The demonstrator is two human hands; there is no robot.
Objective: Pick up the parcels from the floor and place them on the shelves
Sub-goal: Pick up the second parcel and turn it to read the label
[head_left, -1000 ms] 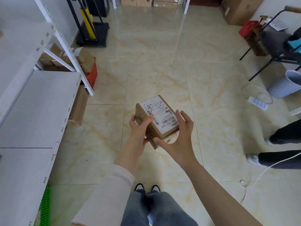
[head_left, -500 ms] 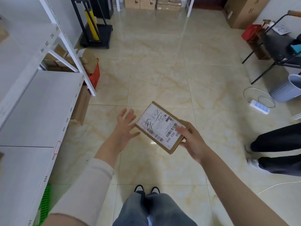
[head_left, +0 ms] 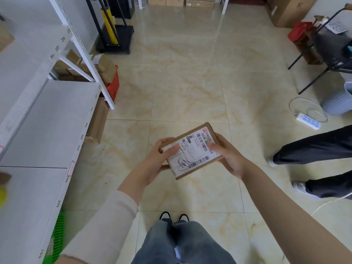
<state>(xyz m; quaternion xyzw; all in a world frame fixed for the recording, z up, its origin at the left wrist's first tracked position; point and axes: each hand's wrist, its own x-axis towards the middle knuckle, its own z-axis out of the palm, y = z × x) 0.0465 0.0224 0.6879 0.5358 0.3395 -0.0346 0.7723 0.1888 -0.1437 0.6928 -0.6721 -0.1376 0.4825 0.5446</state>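
The white shelving (head_left: 51,119) fills the space to the left of the hands, its numbered front lip running toward the person; the broad bare board there looks like the nearest landing spot. The tiled floor (head_left: 186,88) spreads out ahead of and beneath the hands. To the right of the hands stand another person's dark-trousered legs (head_left: 320,147), with a power strip (head_left: 308,121) and its looped cable farther out on that side. Below the shelf edge, left of the hands, brown cartons (head_left: 98,121) and a red crate (head_left: 114,86) sit on the floor.

Between the hands, held level at waist height with its label up, is the parcel (head_left: 192,151). The left hand (head_left: 158,161) grasps its left end, thumb across the label; the right hand (head_left: 228,157) grasps the right end, thumb on the barcode, fingers underneath.

Likely trouble from here: the box is small and flat, so swinging it left one-handed could let it tip out of a thumb pinch. Turning toward the shelf, it could also clip the upright post (head_left: 85,54) or be set half over the lip and slide off. A step back risks the cable
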